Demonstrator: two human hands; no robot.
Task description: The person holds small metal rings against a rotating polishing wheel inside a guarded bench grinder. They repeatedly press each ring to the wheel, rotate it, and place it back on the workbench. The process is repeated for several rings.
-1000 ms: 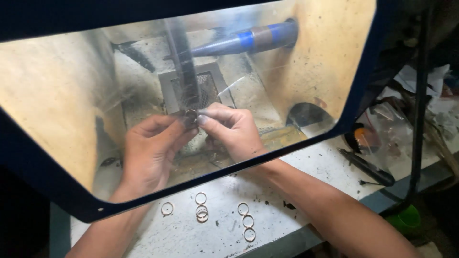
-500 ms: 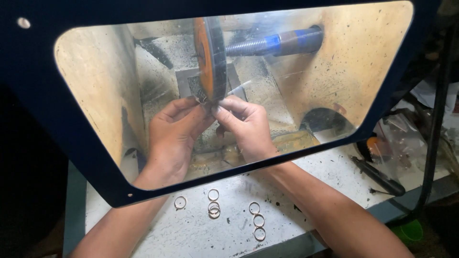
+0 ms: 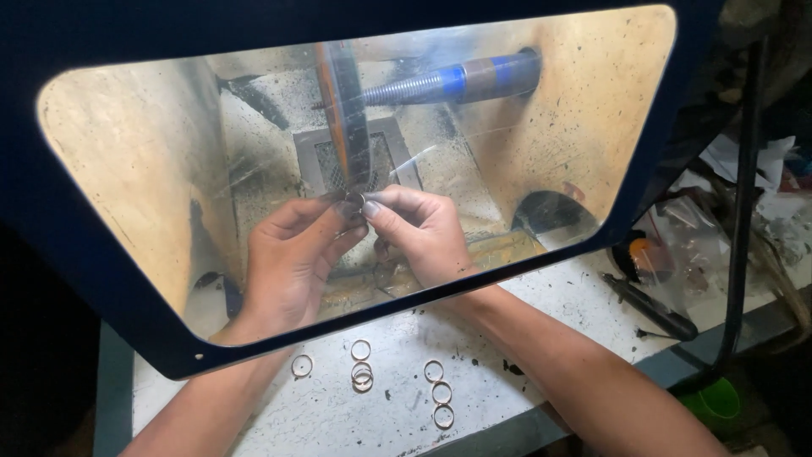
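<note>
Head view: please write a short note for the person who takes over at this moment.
Left hand and right hand: both inside the clear-windowed cabinet, pinching one small metal ring together at the lower edge of the orange-rimmed polishing wheel.
Seven similar thin metal rings lie on the white bench outside.
Done or left: cannot tell which rings are polished.

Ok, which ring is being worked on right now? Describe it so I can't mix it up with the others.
Look through the clear window of the dark blue hood, at the orange-edged wheel. Just below the wheel, the left hand and right hand pinch a small ring against its lower edge. Unlike the loose rings lying outside on the white bench, it is held up.
</note>
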